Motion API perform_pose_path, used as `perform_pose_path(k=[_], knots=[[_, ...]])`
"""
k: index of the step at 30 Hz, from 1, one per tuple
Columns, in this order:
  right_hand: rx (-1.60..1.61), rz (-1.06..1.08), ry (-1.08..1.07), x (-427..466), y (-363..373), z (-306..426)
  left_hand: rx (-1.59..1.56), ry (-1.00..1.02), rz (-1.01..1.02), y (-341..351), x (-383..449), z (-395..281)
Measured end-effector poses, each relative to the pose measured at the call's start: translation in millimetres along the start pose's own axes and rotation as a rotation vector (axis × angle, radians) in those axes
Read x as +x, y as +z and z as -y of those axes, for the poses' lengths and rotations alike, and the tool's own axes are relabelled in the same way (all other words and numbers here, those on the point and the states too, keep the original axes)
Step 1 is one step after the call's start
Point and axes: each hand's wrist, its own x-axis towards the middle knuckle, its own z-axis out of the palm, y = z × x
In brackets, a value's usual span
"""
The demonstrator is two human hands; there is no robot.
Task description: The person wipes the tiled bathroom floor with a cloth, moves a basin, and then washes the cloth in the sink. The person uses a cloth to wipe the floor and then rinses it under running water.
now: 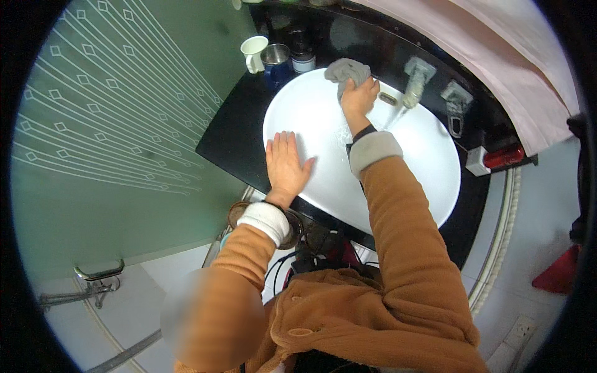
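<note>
A grey cloth (350,71) is bunched under my right hand (360,99) at the far rim of a white washbasin (326,186). My fingers press on the cloth, and part of it hangs over the rim into the bowl. On the basin's left rim lies my left hand (285,165), palm down, with its thumb spread and nothing in it. Water runs from the faucet (413,88) into the bowl, just right of my right wrist. The drain is not visible.
Behind the basin's left side stand a white mug (254,53), a dark blue metal-lined cup (276,65) and a dark-topped jar (303,60). A clear-handled tap lever (456,105) and a red bottle (503,157) are at right. A frosted glass panel (140,163) borders the black counter (233,135).
</note>
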Motion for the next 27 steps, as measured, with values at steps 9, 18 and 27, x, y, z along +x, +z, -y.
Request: perform_pose_path(k=[9,18,27], knots=[[-0.195,0.764,-0.416,-78.0,38.1,10.6,-0.160,-0.025,-0.127,2.1,-2.3,0.8],[-0.242,1.315,-0.769,-105.6,-80.0,-55.8,-0.046,-0.024,0.136,-14.9,1.4,-11.1],[-0.549,1.073,-0.323,-53.0,-214.1,-117.6,0.485,0.117,0.781,-7.7,8.3,-33.4]])
